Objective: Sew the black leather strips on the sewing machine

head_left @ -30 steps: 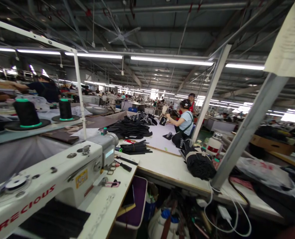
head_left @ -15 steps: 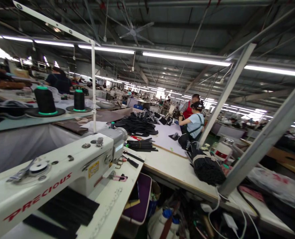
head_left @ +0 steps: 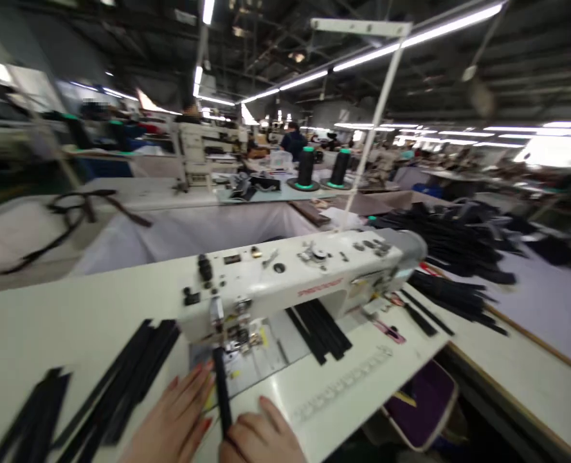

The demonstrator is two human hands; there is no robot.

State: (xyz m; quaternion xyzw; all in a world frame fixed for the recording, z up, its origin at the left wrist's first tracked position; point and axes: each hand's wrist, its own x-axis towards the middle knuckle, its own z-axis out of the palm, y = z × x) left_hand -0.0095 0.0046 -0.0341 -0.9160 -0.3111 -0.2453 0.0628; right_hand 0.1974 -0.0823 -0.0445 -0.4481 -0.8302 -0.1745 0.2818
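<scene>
A narrow black fabric strip (head_left: 222, 393) runs from under the needle area of a white sewing machine (head_left: 271, 286) towards me. My left hand (head_left: 177, 411) lies flat to the left of the strip, fingers stretched out and fingertips close to the presser foot. Nothing shows in its grip. At the strip's near end, my right hand (head_left: 261, 437) has its fingers closed on it, partly cut off by the frame's lower edge. More black strips (head_left: 121, 386) lie loosely stacked to the left. Under the machine arm is another bunch of strips (head_left: 320, 331).
Small tools, including a pink-handled one (head_left: 390, 332), lie right of the machine. Beyond them is a heap of black pieces (head_left: 449, 244) on an adjoining table. Two black thread cones (head_left: 306, 168) stand behind. A purple-lined bin (head_left: 427, 405) sits below the table edge.
My view has swung left and down from the room onto the sewing machine. Both my hands, out of view before, now show at the strip by the needle.
</scene>
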